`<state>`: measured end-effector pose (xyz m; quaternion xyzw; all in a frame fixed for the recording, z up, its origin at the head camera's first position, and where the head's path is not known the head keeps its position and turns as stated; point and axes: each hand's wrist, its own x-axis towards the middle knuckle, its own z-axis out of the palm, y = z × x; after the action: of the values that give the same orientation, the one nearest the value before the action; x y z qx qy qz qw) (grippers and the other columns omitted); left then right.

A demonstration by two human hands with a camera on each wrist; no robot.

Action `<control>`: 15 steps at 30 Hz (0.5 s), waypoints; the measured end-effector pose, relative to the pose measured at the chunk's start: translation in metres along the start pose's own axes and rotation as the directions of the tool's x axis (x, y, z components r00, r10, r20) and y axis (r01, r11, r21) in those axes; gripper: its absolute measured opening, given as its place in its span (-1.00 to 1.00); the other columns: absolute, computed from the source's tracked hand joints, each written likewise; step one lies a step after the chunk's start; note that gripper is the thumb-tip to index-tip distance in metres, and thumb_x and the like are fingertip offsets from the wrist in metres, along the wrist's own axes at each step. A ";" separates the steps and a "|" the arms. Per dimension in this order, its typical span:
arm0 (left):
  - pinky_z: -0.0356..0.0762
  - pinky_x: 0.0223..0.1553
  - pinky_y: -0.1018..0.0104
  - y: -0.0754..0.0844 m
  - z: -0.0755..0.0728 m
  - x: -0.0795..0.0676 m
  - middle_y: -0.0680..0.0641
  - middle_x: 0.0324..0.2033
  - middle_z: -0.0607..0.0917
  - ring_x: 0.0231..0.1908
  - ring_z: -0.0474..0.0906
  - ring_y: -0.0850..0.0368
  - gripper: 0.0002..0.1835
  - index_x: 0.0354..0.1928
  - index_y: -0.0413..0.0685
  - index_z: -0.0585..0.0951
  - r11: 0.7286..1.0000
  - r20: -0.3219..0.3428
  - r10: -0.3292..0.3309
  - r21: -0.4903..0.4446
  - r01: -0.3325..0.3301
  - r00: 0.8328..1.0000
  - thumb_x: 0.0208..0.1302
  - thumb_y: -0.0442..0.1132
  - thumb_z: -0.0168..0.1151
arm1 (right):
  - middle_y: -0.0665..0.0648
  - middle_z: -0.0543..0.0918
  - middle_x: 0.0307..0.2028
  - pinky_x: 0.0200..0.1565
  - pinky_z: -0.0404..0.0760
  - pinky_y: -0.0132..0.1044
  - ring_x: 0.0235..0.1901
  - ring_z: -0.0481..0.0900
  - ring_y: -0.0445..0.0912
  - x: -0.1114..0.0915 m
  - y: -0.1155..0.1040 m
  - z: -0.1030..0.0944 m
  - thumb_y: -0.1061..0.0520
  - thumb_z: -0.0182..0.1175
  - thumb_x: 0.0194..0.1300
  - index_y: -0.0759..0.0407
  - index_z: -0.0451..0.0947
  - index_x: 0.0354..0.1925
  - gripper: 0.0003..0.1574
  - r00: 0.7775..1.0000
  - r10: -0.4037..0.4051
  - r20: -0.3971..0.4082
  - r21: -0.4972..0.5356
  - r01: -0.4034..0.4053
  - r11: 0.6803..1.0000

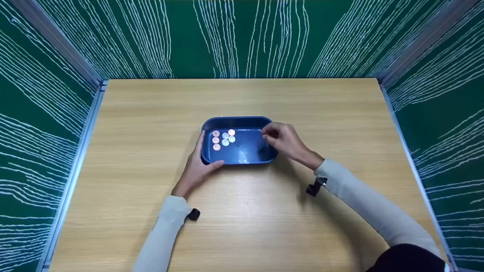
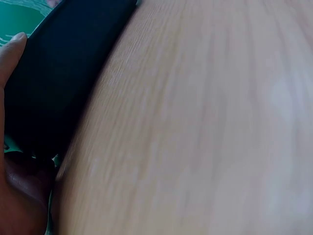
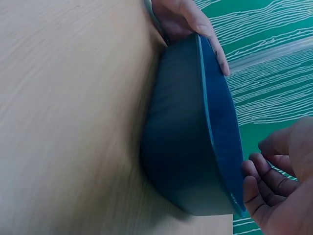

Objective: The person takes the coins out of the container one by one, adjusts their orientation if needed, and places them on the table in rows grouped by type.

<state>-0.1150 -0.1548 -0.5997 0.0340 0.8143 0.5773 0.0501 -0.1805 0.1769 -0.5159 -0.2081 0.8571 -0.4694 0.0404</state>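
A blue rectangular tray (image 1: 245, 151) with rounded corners stands on the table. Several small round coins (image 1: 216, 140), some coppery and some silvery, lie flat in its left half, close together. My left hand (image 1: 198, 162) grips the tray's near left corner, thumb along the front rim and fingers along the left side. Over the tray's right end hovers my right hand (image 1: 283, 139), its thumb and fingertips drawn together. In the right wrist view the curled fingers (image 3: 269, 183) are beside the rim; I cannot tell whether they pinch anything.
The tray is near the middle of a light wooden table (image 1: 245, 211). Green panels (image 1: 242, 37) with white wavy lines wall the back and both sides, with metal posts at the corners. Small black cameras (image 1: 315, 186) are strapped at both wrists.
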 end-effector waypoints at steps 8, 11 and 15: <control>0.20 0.62 -0.20 0.001 0.000 -0.001 -0.13 0.76 0.09 0.66 0.16 -0.18 0.31 0.82 0.38 -0.11 1.000 0.009 -0.018 -0.010 0.018 1.000 0.29 0.02 0.65 | 0.19 0.82 -0.14 -0.08 0.67 -0.28 -0.16 0.71 -0.03 0.014 0.003 0.013 0.35 0.35 0.48 0.33 0.79 -0.06 -0.88 0.997 -0.019 0.079 -0.006 0.019 1.000; 0.18 0.63 -0.19 0.001 0.001 -0.001 -0.13 0.76 0.09 0.66 0.16 -0.17 0.30 0.82 0.37 -0.11 1.000 0.011 -0.017 -0.017 0.017 1.000 0.30 0.01 0.65 | 0.21 0.81 -0.15 -0.06 0.71 -0.23 -0.16 0.73 -0.01 0.018 0.003 0.020 0.36 0.35 0.48 0.39 0.77 -0.06 -0.87 0.994 -0.028 0.107 -0.001 0.029 1.000; 0.16 0.64 -0.17 0.002 0.000 -0.001 -0.11 0.76 0.09 0.67 0.15 -0.15 0.30 0.82 0.38 -0.09 0.999 0.009 -0.017 -0.027 0.018 1.000 0.29 0.02 0.66 | 0.24 0.81 -0.14 -0.04 0.74 -0.18 -0.14 0.75 0.02 0.025 0.002 0.027 0.38 0.36 0.47 0.46 0.76 -0.04 -0.85 0.989 -0.039 0.145 -0.004 0.040 0.999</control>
<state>-0.1145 -0.1540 -0.5982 0.0287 0.8063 0.5878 0.0591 -0.1964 0.1468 -0.5298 -0.2585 0.8493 -0.4508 0.0925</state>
